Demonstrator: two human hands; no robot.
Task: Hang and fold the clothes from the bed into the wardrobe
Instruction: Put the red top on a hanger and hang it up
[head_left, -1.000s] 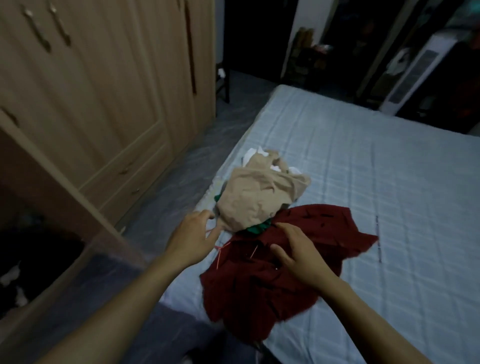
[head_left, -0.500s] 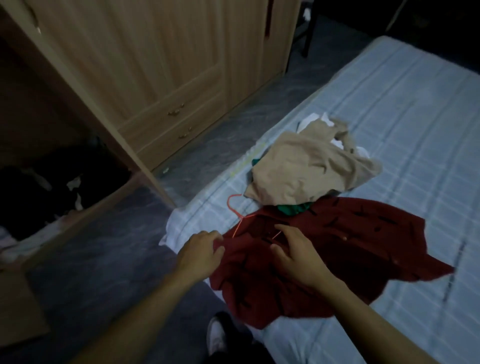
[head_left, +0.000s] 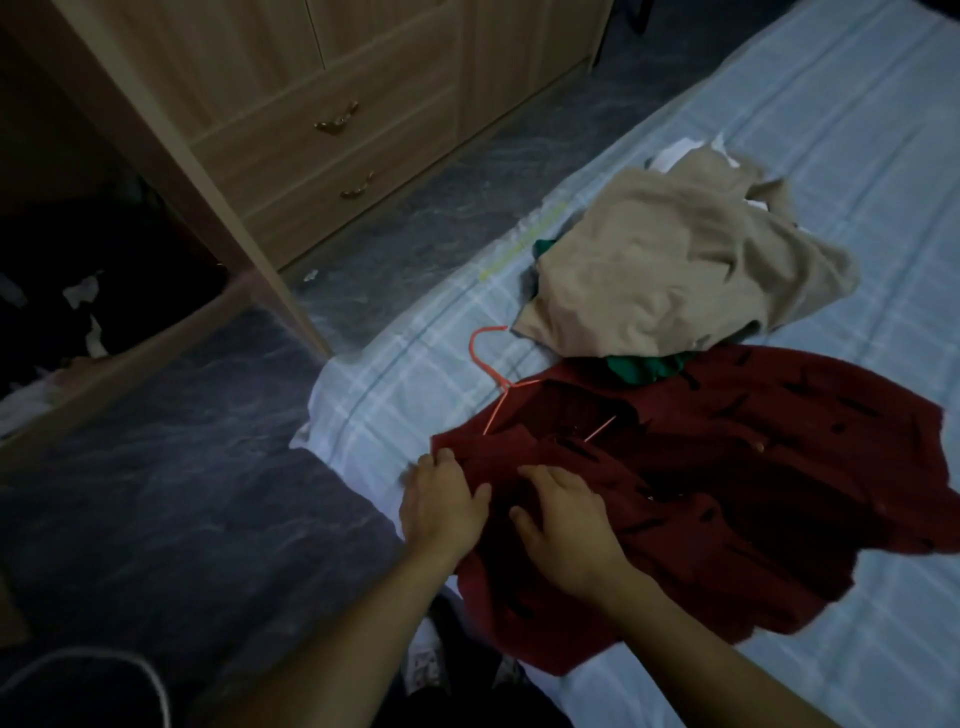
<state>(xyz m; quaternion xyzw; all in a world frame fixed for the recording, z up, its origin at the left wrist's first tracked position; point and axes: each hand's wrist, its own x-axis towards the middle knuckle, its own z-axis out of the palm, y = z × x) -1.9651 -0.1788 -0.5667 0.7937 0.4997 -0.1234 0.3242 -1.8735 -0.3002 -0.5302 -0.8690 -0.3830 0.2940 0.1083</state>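
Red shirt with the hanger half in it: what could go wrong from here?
1. The orange hanger has only one arm under the red shirt; lifting now, it may slip out.
2. The beige garment overlaps the shirt's far edge, so it may get dragged along.
3. The shirt overhangs the bed edge near the left hand and right hand; it could slide to the floor.

We are in a home bedroom: a bed (head_left: 779, 130) with clothes (head_left: 675, 270) beside a wooden wardrobe (head_left: 322, 78) with drawers (head_left: 332, 156).
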